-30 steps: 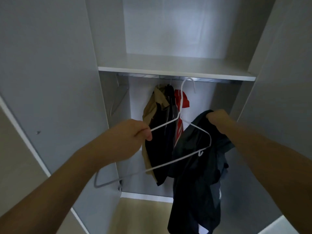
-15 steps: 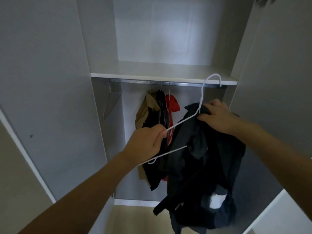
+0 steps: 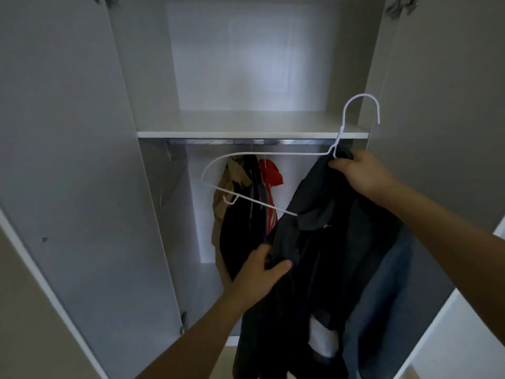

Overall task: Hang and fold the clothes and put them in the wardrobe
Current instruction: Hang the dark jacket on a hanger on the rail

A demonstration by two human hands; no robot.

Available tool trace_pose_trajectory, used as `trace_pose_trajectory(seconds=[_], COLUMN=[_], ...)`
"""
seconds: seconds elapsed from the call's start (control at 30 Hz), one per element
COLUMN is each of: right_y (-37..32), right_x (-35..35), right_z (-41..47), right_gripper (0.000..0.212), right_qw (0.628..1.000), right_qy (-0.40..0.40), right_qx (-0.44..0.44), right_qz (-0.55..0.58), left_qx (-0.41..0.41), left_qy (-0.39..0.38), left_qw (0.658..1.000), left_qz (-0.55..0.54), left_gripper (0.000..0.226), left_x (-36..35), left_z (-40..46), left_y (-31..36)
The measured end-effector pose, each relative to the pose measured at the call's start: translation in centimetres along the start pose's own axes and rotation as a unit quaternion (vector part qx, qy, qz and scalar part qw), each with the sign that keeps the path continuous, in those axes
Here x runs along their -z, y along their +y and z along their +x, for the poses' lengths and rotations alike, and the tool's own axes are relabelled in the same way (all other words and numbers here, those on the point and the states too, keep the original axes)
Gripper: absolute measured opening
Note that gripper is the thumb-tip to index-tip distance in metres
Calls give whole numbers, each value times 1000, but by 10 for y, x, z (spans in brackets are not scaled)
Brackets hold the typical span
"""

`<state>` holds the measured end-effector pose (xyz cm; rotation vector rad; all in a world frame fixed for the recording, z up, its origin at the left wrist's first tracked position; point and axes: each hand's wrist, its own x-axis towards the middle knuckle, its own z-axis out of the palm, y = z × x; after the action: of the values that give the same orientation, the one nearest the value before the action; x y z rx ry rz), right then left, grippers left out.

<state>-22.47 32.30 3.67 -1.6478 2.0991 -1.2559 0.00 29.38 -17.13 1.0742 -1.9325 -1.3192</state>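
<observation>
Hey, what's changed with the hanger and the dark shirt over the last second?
The left hand let go of the white hanger and now pinches the dark shirt lower down. The right hand rose toward the rail, holding the shirt's collar and the hanger's neck, so the hook now stands above the shelf edge. One hanger arm is now inside the shirt. The tan, black and red clothes hang as before.

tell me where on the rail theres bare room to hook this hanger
Bare rail runs left of the hung clothes to the wardrobe's left wall, and right of them toward the white hanger. The middle is crowded.
</observation>
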Motion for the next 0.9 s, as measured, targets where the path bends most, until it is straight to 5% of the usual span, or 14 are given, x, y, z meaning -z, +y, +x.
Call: trace_pose_trajectory(seconds=[0.1, 0.23, 0.43, 0.63, 0.73, 0.9], right_y=[-1, 8, 31, 21, 5, -16], right_x=[5, 14, 20, 6, -2, 2], right_z=[-4, -13, -22, -32, -36, -39], right_gripper=[26, 58, 74, 64, 61, 92], right_qw=[1000, 999, 986, 972, 984, 977], right_qy=[-14, -6, 38, 99, 62, 6], right_qx=[-5, -12, 11, 33, 73, 133], right_qz=[6, 53, -165, -209, -151, -167], left_qx=[30, 107, 167, 148, 106, 36], left_qy=[12, 58, 92, 48, 22, 35], left_qw=[999, 986, 974, 987, 994, 998], left_qz=[11, -111, -121, -46, -6, -48], left_gripper=[15, 19, 20, 29, 17, 11], left_x=[0, 47, 159, 155, 117, 76], left_z=[25, 38, 48, 49, 47, 48], left_y=[-5, 14, 103, 194, 221, 250])
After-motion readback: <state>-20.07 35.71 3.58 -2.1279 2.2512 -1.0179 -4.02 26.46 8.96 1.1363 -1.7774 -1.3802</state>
